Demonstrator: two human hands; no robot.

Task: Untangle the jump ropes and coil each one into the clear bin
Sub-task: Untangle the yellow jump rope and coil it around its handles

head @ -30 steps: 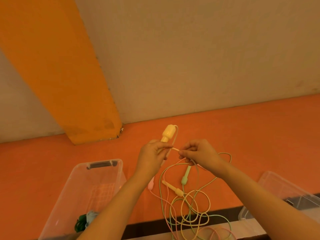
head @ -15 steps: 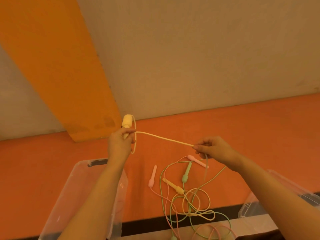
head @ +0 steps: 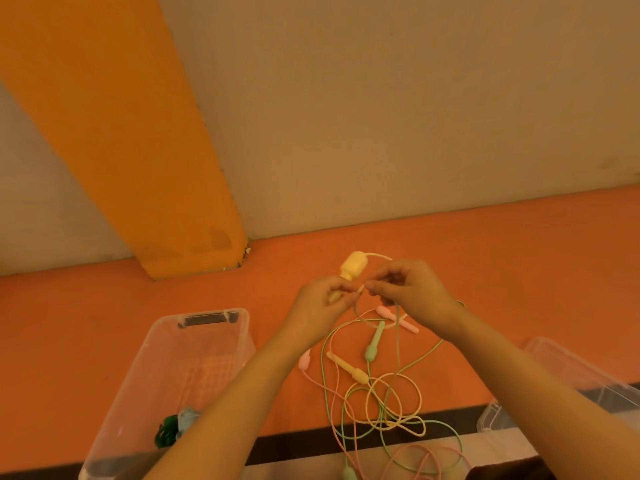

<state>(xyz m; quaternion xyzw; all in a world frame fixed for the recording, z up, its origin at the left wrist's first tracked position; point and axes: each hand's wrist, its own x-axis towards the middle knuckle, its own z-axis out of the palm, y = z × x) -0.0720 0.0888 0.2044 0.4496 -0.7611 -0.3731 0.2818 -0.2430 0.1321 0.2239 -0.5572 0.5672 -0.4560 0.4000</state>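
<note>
My left hand (head: 320,304) grips a yellow jump rope handle (head: 350,270) that sticks up above its fingers. My right hand (head: 407,291) pinches the yellow cord right beside the left fingertips. Below the hands, a tangle of yellow, green and pink cords (head: 384,407) lies on the orange floor. In the tangle lie a second yellow handle (head: 348,368), a green handle (head: 374,342) and two pink handles (head: 396,318) (head: 304,362). The clear bin (head: 173,344) stands at lower left, with a dark green and pale blue bundle (head: 176,426) inside.
A second clear bin (head: 568,372) stands at the lower right edge. An orange pillar (head: 145,168) meets the floor at upper left, against a beige wall. A dark stripe (head: 440,427) crosses the floor under the tangle's near side.
My hands were spread apart with the yellow cord stretched between them. They have come back together, the left hand moving right with the handle. The cord between them is now short.
</note>
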